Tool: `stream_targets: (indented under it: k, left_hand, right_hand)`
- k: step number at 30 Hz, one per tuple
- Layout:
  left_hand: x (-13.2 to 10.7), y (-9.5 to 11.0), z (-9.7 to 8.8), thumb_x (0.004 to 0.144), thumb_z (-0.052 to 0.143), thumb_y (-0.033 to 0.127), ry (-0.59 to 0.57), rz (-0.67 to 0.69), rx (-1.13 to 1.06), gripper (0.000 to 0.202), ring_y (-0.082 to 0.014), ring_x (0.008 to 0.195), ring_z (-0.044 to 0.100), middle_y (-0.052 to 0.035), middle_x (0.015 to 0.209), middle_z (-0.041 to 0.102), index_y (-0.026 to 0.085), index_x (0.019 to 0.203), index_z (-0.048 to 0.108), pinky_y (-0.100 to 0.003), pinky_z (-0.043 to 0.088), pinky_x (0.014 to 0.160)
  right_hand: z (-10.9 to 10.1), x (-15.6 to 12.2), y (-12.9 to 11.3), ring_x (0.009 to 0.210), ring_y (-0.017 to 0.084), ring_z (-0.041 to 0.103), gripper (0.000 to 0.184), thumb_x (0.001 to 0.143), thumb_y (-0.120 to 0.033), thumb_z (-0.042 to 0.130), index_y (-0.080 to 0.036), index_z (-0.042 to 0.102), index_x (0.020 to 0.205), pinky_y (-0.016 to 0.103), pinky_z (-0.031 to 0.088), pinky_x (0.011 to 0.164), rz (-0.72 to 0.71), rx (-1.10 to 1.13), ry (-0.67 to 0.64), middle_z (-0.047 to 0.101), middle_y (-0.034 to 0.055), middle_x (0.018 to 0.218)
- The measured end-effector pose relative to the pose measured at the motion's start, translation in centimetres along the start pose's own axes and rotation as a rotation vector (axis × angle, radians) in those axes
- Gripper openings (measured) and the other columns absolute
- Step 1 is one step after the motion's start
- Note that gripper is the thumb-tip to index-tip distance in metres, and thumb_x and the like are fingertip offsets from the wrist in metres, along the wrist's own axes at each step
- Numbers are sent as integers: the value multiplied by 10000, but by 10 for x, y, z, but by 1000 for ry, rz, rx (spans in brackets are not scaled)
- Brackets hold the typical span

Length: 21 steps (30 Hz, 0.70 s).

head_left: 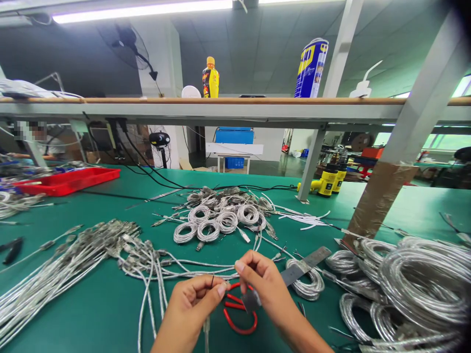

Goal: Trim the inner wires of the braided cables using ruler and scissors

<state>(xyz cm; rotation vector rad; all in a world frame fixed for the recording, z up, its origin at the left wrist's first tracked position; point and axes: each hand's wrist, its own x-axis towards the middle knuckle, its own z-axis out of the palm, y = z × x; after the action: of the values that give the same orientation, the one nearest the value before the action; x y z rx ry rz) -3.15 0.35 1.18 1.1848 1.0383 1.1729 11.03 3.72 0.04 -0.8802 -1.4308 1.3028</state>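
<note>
My left hand (193, 306) is closed, thumb against forefinger, on the stripped end of a cable. A thin dark wire pokes up from its fingers, and the clear-jacketed cable (206, 336) hangs below. My right hand (263, 282) is pinched shut just to the right; whatever lies between its fingertips is too small to make out. Under the hands lie red-handled scissors (241, 329), their upper part partly hidden. A steel ruler (307, 267) slants beneath my right hand and over a coiled cable (309, 289).
Coiled cables (227, 222) are heaped mid-table, with larger cable coils (415, 274) at right. Straight cables (73, 269) lie bundled at left near a red tray (69, 180). A shelf (235, 110) crosses above; its post (382, 196) stands at right near yellow heat guns (327, 181).
</note>
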Motion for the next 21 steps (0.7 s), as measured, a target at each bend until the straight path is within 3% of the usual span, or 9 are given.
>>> stream_targets:
  k: [2, 6, 9, 13, 17, 19, 21]
  left_hand:
    - [1, -1, -1, 627, 642, 348, 13, -21, 10, 210, -45, 414, 301, 38, 483, 482, 141, 591, 648, -143, 256, 383]
    - [3, -3, -2, 607, 650, 369, 42, -48, 21, 236, -29, 388, 183, 57, 466, 421, 133, 613, 640, -151, 149, 349]
    - [3, -3, -3, 613, 645, 373, 32, -69, 28, 238, -30, 387, 140, 79, 433, 348, 135, 626, 637, -158, 110, 350]
    - [2, -2, -3, 621, 640, 364, 9, -74, 36, 232, -36, 397, 125, 89, 419, 294, 132, 615, 633, -166, 99, 359]
    - [2, -4, -2, 637, 624, 364, -7, -94, 42, 235, -38, 392, 118, 97, 410, 260, 130, 620, 633, -175, 80, 359]
    - [4, -5, -2, 641, 619, 371, -10, -98, 32, 240, -37, 386, 108, 100, 409, 252, 131, 629, 628, -178, 71, 357]
    - [7, -6, -3, 639, 622, 371, -3, -85, 19, 243, -37, 390, 108, 102, 418, 249, 128, 639, 618, -175, 66, 361]
  right_hand:
    - [-9, 2, 1, 461, 79, 394, 263, 742, -405, 499, -165, 466, 640, 194, 294, 460, -27, -164, 7, 431, -58, 496]
    - [-23, 0, 5, 629, 129, 487, 231, 731, -397, 528, -180, 548, 654, 231, 303, 588, -200, -813, -27, 563, -16, 642]
    - [-27, -3, 15, 569, 125, 497, 283, 746, -434, 501, -183, 561, 630, 233, 263, 548, -243, -1156, -97, 580, -15, 592]
    - [-34, 0, 31, 495, 115, 474, 376, 814, -419, 402, -178, 536, 558, 239, 241, 509, -255, -1317, -143, 551, -15, 502]
    - [-44, 7, 30, 689, 143, 493, 246, 843, -251, 387, -172, 552, 678, 292, 282, 737, -399, -1333, 88, 583, 19, 683]
    - [-43, 7, 26, 778, 161, 476, 177, 831, -196, 395, -162, 557, 769, 319, 269, 780, -502, -1320, 174, 581, 47, 790]
    - [-36, 3, 23, 737, 158, 472, 195, 828, -185, 383, -157, 561, 755, 300, 299, 709, -622, -1331, 70, 580, 48, 751]
